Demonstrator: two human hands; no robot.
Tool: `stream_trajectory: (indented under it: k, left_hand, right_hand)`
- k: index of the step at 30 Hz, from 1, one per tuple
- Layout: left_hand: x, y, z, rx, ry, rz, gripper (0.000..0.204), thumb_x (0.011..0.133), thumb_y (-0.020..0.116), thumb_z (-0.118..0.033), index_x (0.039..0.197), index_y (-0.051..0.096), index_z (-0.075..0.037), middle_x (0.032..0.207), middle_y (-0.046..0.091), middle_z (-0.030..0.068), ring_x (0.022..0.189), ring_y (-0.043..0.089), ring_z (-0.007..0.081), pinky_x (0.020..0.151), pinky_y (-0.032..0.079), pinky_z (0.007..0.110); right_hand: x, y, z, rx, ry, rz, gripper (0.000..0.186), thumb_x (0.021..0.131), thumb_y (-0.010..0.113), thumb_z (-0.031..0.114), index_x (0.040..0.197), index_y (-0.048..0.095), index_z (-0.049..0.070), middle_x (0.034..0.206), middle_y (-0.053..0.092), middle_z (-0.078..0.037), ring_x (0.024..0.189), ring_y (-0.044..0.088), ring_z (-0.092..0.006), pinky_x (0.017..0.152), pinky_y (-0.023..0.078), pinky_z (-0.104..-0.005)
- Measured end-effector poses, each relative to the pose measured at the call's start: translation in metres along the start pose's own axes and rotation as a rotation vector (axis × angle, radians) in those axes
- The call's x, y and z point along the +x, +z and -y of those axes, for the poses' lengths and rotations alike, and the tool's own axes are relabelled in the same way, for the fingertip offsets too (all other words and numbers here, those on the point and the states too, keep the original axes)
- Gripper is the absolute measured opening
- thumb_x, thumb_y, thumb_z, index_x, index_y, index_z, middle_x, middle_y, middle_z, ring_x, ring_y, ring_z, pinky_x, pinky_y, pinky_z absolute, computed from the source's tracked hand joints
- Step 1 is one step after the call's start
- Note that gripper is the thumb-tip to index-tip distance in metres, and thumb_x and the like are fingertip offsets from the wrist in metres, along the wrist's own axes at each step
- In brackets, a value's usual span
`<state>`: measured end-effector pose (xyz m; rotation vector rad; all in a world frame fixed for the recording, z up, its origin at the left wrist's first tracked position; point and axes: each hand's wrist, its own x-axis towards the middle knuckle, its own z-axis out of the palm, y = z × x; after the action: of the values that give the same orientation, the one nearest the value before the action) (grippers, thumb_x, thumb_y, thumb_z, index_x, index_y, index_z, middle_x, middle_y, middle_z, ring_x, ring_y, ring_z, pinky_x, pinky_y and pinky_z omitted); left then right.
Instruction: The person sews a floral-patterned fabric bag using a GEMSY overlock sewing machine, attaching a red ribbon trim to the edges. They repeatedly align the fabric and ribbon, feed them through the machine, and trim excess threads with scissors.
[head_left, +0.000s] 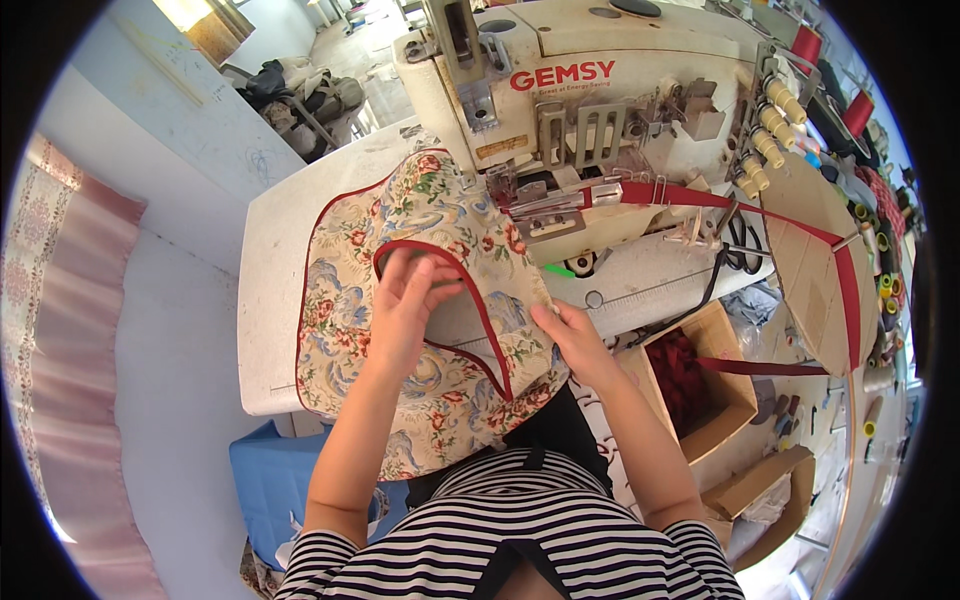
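A cream floral fabric piece (340, 300) with red binding along its edges lies over the white sewing table, its near part hanging toward my lap. A pointed opening in it is edged with the same red binding. My left hand (405, 310) reaches into this opening, its fingers bent but apart, close to the upper bound edge. At the right side of the fabric, my right hand (575, 340) pinches the raw edge, thumb on top and fingers partly hidden underneath. The fabric's upper right part lies beside the needle area of the sewing machine (640, 110).
Red binding tape (690, 195) runs from the machine past a cardboard disc (815, 270) to a cardboard box (735, 400) of red material. Thread cones (770, 130) stand at the right. Blue cloth (270, 490) lies below the table's left side, near a wall and pink curtain (95, 290).
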<state>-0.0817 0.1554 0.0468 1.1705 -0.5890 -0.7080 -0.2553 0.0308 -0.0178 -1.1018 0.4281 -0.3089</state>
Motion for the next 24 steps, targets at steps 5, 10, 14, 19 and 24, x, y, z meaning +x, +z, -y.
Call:
stream_trajectory:
  k: [5,10,14,19,24]
  left_hand:
    - [-0.035,0.009,0.018,0.167,-0.142,0.129,0.043,0.096,0.048,-0.022,0.131,0.041,0.003,0.108,0.059,0.0085,0.099,0.056,0.016,0.088,0.045,0.032]
    - [-0.054,0.012,0.03,0.348,-0.264,0.28,0.033,0.095,0.052,-0.023,0.116,0.052,0.003,0.101,0.059,0.0026,0.092,0.052,0.0076,0.08,0.044,0.024]
    - [-0.051,0.013,0.027,0.353,-0.202,0.204,0.019,0.097,0.049,-0.017,0.104,0.054,0.0,0.089,0.057,-0.002,0.081,0.047,0.0035,0.071,0.04,0.02]
    - [-0.052,0.018,0.02,0.368,-0.076,0.107,0.02,0.098,0.046,-0.019,0.104,0.052,-0.001,0.084,0.053,-0.0034,0.075,0.044,0.0032,0.067,0.038,0.019]
    - [-0.052,0.031,0.005,0.29,-0.023,0.022,0.019,0.099,0.044,-0.021,0.1,0.053,-0.005,0.078,0.048,-0.0069,0.068,0.038,0.0004,0.059,0.032,0.017]
  right_hand:
    - [0.015,0.004,0.007,0.03,-0.048,0.014,0.04,0.097,0.049,0.033,0.11,0.058,-0.003,0.099,0.06,-0.002,0.087,0.052,-0.0059,0.078,0.043,-0.0225]
    - [0.029,0.005,0.011,0.059,-0.078,0.022,0.038,0.096,0.049,0.033,0.104,0.059,-0.002,0.095,0.06,-0.001,0.085,0.052,-0.006,0.076,0.043,-0.0231]
    - [0.022,-0.006,0.01,-0.174,0.013,0.0,0.036,0.096,0.05,0.034,0.097,0.06,0.0,0.089,0.06,0.001,0.08,0.051,-0.006,0.071,0.042,-0.0237]
    - [-0.019,-0.003,-0.026,-0.769,-0.106,-0.101,0.021,0.082,0.055,0.014,0.095,0.057,-0.003,0.076,0.06,-0.016,0.064,0.058,-0.0257,0.06,0.046,-0.0359]
    - [-0.051,0.016,-0.018,-1.194,-0.251,-0.412,0.02,0.079,0.052,0.006,0.096,0.055,-0.003,0.094,0.06,-0.021,0.077,0.059,-0.0382,0.065,0.05,-0.0436]
